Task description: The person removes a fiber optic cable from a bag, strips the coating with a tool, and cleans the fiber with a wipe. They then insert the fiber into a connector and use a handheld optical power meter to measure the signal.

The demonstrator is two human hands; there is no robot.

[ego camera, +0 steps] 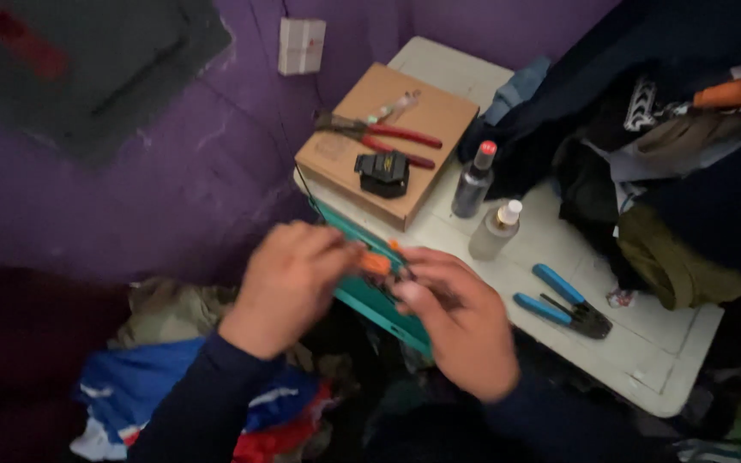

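Orange tool: a small orange-tipped object (376, 263), blurred, sits between the 2 hands in front of the table's near edge; its kind cannot be told.
Left hand: the left hand (289, 287), in a dark sleeve, is curled with its fingertips pinching the orange-tipped object.
Right hand: the right hand (465, 321) is curled, fingers bent toward the same object and touching it.
Clothes heap: blue, red and white fabric (143, 394) lies below the hands.
Teal strip: a teal edge (370, 304) runs just behind the hands.
Table: a pale table (645, 351) carries the other things.
Blue pliers: blue-handled pliers (563, 302) lie near the right hand.
Bottles: 2 small bottles, 1 pale-capped (496, 230) and 1 red-capped (473, 182), lie side by side.
Box: a brown cardboard box (388, 141) bears a black device (382, 172) and red-handled pliers (379, 135).
Far side: dark clothing (645, 163) is heaped on the table; a purple wall (173, 189) stands behind.
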